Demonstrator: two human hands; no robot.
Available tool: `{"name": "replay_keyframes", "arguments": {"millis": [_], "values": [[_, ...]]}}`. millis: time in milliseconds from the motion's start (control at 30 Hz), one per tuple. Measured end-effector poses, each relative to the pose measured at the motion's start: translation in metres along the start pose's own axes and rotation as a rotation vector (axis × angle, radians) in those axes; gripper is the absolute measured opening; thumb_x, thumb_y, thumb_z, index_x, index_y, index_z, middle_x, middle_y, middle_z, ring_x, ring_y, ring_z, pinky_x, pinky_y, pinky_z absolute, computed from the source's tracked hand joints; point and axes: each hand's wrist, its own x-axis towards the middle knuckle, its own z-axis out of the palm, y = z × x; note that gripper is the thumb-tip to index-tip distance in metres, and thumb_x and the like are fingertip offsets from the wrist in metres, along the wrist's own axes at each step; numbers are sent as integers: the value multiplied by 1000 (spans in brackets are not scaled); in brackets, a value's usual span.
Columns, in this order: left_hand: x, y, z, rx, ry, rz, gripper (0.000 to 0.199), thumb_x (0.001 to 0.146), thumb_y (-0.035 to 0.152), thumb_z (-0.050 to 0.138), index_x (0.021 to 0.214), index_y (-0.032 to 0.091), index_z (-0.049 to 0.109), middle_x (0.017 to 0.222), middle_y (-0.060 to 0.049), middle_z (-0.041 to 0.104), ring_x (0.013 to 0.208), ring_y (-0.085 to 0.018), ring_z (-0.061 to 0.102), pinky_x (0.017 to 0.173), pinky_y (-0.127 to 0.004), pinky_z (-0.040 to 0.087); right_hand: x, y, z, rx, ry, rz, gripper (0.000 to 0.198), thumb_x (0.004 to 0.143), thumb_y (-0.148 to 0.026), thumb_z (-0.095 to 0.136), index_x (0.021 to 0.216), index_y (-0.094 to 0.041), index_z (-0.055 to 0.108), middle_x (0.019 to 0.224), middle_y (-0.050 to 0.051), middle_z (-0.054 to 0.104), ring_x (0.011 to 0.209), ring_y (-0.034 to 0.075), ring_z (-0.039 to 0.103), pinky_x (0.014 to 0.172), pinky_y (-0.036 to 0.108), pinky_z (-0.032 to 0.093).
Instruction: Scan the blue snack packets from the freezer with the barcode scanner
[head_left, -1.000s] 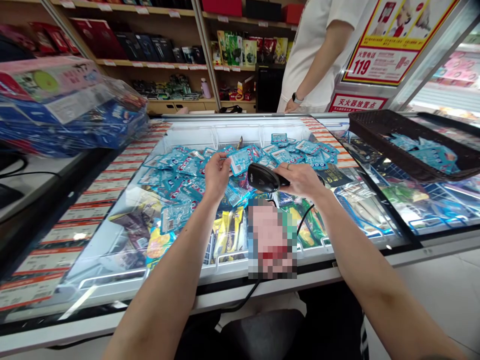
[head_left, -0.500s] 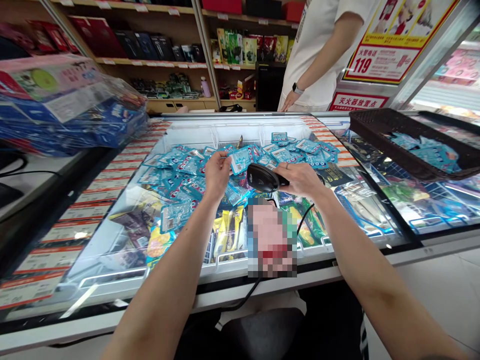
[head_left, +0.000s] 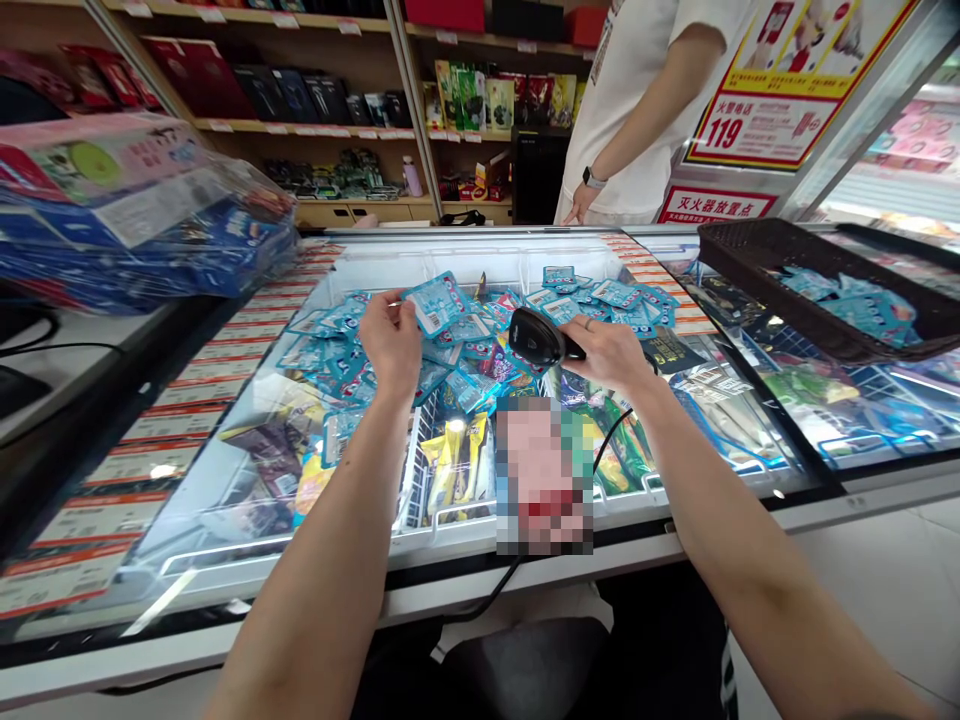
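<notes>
A blue-and-white packet [head_left: 437, 305] is pinched at its left edge between the thumb and fingers of my left hand [head_left: 391, 340]. My right hand [head_left: 609, 350] is wrapped round the handle of a black barcode scanner [head_left: 535, 338], whose head points left toward the packet, a short gap away. The scanner's cable [head_left: 611, 435] hangs down from my right hand. Beneath both hands, many similar blue packets [head_left: 330, 360] lie heaped on the glass top [head_left: 247, 480] of a freezer chest. A pixelated patch [head_left: 544, 475] hides something near the front edge.
A brown basket [head_left: 810, 300] with more blue packets stands at the right. Plastic-wrapped boxes [head_left: 142, 210] are stacked at the left. Across the freezer stands a person in a white shirt [head_left: 630, 110], before shelves [head_left: 315, 125] of goods. Price labels [head_left: 135, 435] run along the left side.
My left hand has moved left and slightly up, with the blue packet raised and showing more fully. The scanner in my right hand has shifted slightly right and up.
</notes>
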Motion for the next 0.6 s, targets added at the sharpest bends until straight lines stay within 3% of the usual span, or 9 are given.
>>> {"name": "replay_keyframes", "arguments": {"millis": [100,167,267,333,433,500,600], "values": [[1,2,-10,151,76,-11,39,88,35,46,120,13,52,92,-10,63,91,-21,63,91,-41,48,0,1,0,-9,-17,28,30,86,-36,55,111,-21,60,102,6,65,86,21,59,59,28,29],[-2,8,-12,239,77,55,45,87,35,48,126,12,49,112,-15,60,112,-26,56,102,-44,40,0,1,0,-15,-27,38,31,85,-37,55,111,-21,60,102,6,65,86,21,59,59,28,29],[-11,21,-11,369,-29,215,54,85,40,52,133,16,46,143,-17,40,136,-30,33,112,-46,27,0,0,1,-25,-38,59,31,85,-37,56,110,-21,60,102,6,65,86,21,60,58,29,28],[-17,27,-7,469,-188,312,53,85,44,52,133,22,47,147,-13,38,139,-30,27,115,-51,17,0,1,1,-26,-49,76,31,85,-37,55,111,-21,60,104,6,65,86,21,60,58,29,28],[-25,30,-2,620,-410,412,43,86,43,50,126,28,56,140,-7,49,139,-30,30,115,-57,4,0,2,3,-25,-53,99,32,85,-38,54,112,-21,60,105,6,65,87,22,60,58,28,28],[-28,28,-1,690,-458,438,37,87,40,49,121,28,59,137,-7,52,138,-30,32,115,-58,0,0,4,4,-26,-47,114,32,85,-38,54,111,-21,60,105,7,65,88,22,59,58,28,28],[-30,25,0,756,-428,444,36,89,33,46,122,27,59,138,-8,50,139,-29,30,115,-57,-3,1,6,6,-33,-42,140,32,85,-38,54,111,-20,59,103,7,65,88,22,58,58,27,28]]}}
